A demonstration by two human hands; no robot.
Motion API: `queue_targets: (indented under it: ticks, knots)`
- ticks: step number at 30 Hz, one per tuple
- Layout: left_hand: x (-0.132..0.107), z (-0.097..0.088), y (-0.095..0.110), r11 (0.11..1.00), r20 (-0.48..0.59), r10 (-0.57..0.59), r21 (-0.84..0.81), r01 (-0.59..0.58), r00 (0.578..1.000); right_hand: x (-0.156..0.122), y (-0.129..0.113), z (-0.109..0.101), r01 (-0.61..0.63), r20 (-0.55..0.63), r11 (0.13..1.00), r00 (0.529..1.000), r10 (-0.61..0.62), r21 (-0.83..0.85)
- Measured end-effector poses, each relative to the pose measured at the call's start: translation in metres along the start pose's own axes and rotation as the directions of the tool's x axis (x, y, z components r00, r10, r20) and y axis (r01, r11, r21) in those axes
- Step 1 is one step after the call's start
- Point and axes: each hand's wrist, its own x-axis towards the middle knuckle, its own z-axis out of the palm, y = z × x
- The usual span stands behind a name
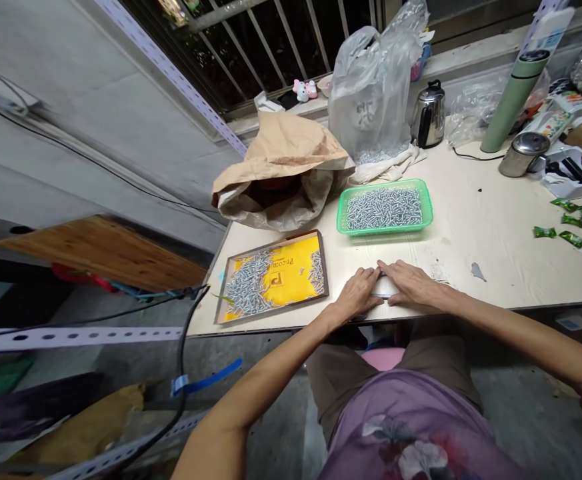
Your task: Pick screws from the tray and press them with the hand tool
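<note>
Touching opposite ends of a thin flat piece [383,287] near the worktop's [521,270] front edge, left hand [359,293] and right hand [411,283] together, with thumbs and fingers parted around it; pinched or merely resting, cannot tell. Best to press evenly with 2 hands, thumbs on the near side, keeping it square to that edge. Keep clear of the shallow tray [325,267] toward the left front corner and, farther back, the green basket [385,231], both bearing metal pins [251,283].

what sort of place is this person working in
Probably a small workshop or workroom: a green basket full of small metal parts and a shallow tray with more stand on a pale worktable.
</note>
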Motion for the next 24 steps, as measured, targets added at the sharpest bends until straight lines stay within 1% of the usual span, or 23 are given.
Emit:
queue_targets:
  ticks: [3,5,8,12,15,17,20,22,24]
  knots:
    - [0.001,-0.004,-0.001,0.999,0.036,0.026,0.046,-0.028,0.999,-0.002,-0.005,-0.007,-0.115,0.059,0.991,0.991,0.120,-0.071]
    - [0.000,-0.006,-0.001,0.997,0.054,0.042,0.055,-0.045,0.998,-0.004,-0.010,-0.012,-0.147,0.088,0.984,0.984,0.156,-0.102]
    - [-0.001,-0.004,0.000,0.998,0.069,0.051,0.041,-0.054,0.996,-0.006,-0.018,-0.012,-0.123,0.111,0.984,0.984,0.137,-0.126]
    - [-0.004,0.001,0.004,0.999,0.077,0.042,0.018,-0.044,0.996,-0.011,-0.028,-0.003,-0.088,0.148,0.988,0.983,0.106,-0.125]
    - [-0.005,0.001,0.007,0.998,0.089,0.056,-0.002,-0.056,0.994,-0.014,-0.032,0.003,-0.117,0.153,0.986,0.979,0.135,-0.121]
    - [-0.005,-0.001,0.007,0.998,0.081,0.057,-0.008,-0.057,0.995,-0.015,-0.031,0.003,-0.140,0.134,0.983,0.979,0.156,-0.122]
    - [-0.005,-0.001,0.004,0.999,0.029,0.039,-0.023,-0.038,0.999,-0.014,-0.020,-0.003,-0.118,0.083,0.986,0.988,0.127,-0.115]
    - [-0.008,0.005,0.003,0.999,-0.059,0.027,-0.045,-0.030,0.998,-0.011,-0.009,-0.008,-0.086,0.066,0.990,0.993,0.093,-0.113]
    - [-0.013,0.016,0.005,0.998,-0.185,0.023,-0.061,-0.035,0.982,-0.006,0.003,-0.010,-0.093,0.058,0.987,0.993,0.102,-0.134]
